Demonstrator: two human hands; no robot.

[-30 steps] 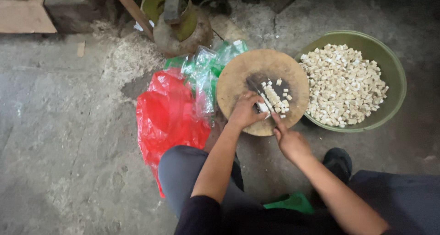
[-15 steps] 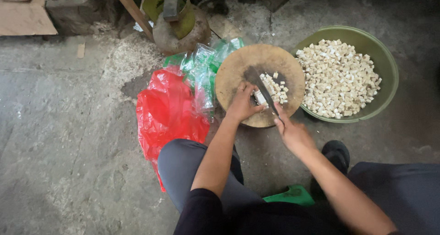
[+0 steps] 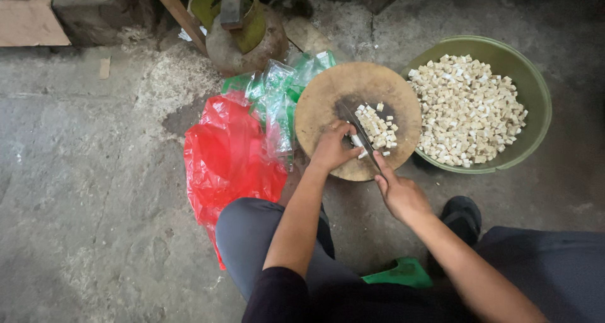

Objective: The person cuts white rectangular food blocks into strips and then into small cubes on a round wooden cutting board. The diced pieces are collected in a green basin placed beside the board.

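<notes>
Down on a rough concrete floor, a person is crouching over a round wooden chopping board and working at a small heap of pale cubes lying near the board's middle. The left hand is resting on the board's near part, its fingers curled and pressing against the near-left edge of the heap, touching the cubes rather than lifting any. The right hand is sitting just off the board's near rim, clenched around the handle of a knife; the dark blade is running away from the hand, up and to the left, between the left fingertips and the cubes, with its edge down on the wood.

Just beside the board on its right, touching or nearly touching its rim, a green plastic basin is holding a large mound of similar diced pieces. On the board's left, a clear green-tinted plastic bag is lying crumpled against the rim, and a red plastic bag is spreading out beside it toward the person's left knee. Beyond the board, a rusty round vessel is standing with a wooden stick leaning past it. Near the right forearm, a black shoe is showing, and a bit of green plastic is peeking out between the legs.
</notes>
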